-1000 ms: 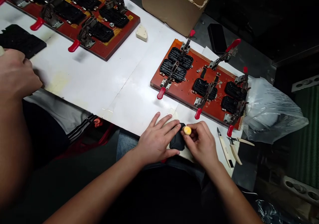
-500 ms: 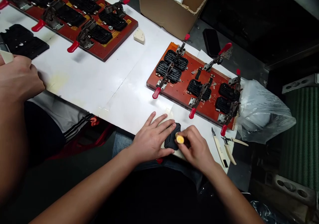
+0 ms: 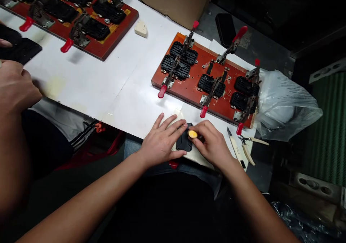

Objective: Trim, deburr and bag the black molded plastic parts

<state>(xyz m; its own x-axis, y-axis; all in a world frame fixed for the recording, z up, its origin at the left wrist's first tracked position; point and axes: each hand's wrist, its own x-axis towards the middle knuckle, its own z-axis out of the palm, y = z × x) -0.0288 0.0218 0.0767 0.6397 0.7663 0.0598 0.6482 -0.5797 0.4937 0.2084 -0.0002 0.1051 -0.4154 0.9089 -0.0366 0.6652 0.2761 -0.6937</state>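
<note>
A small black plastic part [image 3: 184, 142] with rounded corners lies on a pale pad [image 3: 177, 113] at the table's near edge. Spread over its left side, my left hand [image 3: 159, 142] presses down with fingers stretched out. My right hand [image 3: 212, 142] is closed around a short tool with a round yellow end [image 3: 193, 134], held against the part's right edge. My fingers hide most of this tool, so its kind does not show.
Ahead stands a red-brown fixture board [image 3: 186, 88] with red-handled toggle clamps over black parts. A craft knife [image 3: 235, 147] and nippers [image 3: 247, 153] lie right, near a plastic bag [image 3: 283, 102]. A cardboard box [image 3: 175, 5] stands behind. A co-worker's hand [image 3: 17, 86] is left.
The view has shifted slightly. My right hand and the yellow-ended tool have moved a little toward the far end of the black part. My left hand stays on it.
</note>
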